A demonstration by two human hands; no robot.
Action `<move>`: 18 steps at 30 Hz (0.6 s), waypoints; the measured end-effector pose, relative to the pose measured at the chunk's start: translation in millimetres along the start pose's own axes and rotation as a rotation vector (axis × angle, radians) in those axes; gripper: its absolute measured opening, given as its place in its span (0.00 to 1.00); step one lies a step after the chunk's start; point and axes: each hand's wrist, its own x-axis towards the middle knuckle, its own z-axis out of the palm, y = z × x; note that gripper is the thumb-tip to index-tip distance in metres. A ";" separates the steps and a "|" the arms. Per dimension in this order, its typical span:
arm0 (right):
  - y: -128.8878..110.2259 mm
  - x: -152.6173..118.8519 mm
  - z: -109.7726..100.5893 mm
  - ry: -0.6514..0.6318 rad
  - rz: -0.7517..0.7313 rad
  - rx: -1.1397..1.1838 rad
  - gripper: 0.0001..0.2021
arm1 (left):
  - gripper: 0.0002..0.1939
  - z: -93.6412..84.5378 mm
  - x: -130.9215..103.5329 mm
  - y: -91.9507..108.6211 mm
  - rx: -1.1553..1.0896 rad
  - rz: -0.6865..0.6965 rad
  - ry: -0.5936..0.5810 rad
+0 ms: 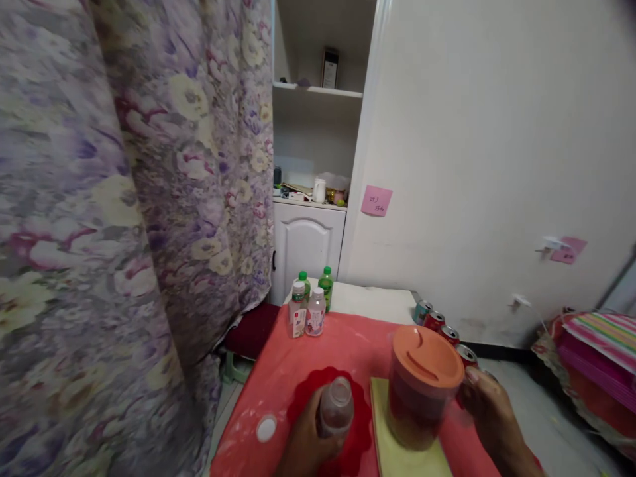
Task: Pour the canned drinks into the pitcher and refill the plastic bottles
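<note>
My left hand (309, 434) is wrapped round a clear plastic bottle (336, 412), which has no cap on its mouth. The bottle is over a red scalloped tray (304, 384). To the left of the tray, a white bottle cap (266, 428) lies on the red tablecloth (248, 404). My right hand (489, 401) grips the handle side of a clear pitcher (420, 414) with an orange lid (427, 358) and dark reddish liquid inside. A yellow mat (380, 424) is beneath the pitcher; whether the two touch I cannot tell.
Several bottles, among them a white-capped bottle (316, 315) and a green bottle (326, 285), stand at the table's back left. Drink cans, including a red can (434, 321), line the right edge behind the pitcher. A floral curtain (149, 199) hangs at left, near a white cabinet (311, 245).
</note>
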 end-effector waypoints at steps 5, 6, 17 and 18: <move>12.9 -3.5 9.4 0.154 0.031 0.256 0.22 | 0.40 -1.0 2.3 -3.0 0.050 -0.018 -0.002; 15.8 -3.6 10.8 0.160 0.033 0.271 0.23 | 0.40 -1.2 2.7 -4.3 0.048 -0.022 -0.011; 40.5 -1.7 8.1 0.181 0.048 0.272 0.26 | 0.40 2.1 7.5 -4.6 0.085 -0.060 0.042; 43.0 -1.8 6.8 0.181 0.048 0.262 0.25 | 0.39 2.5 8.2 -5.1 0.096 -0.059 0.048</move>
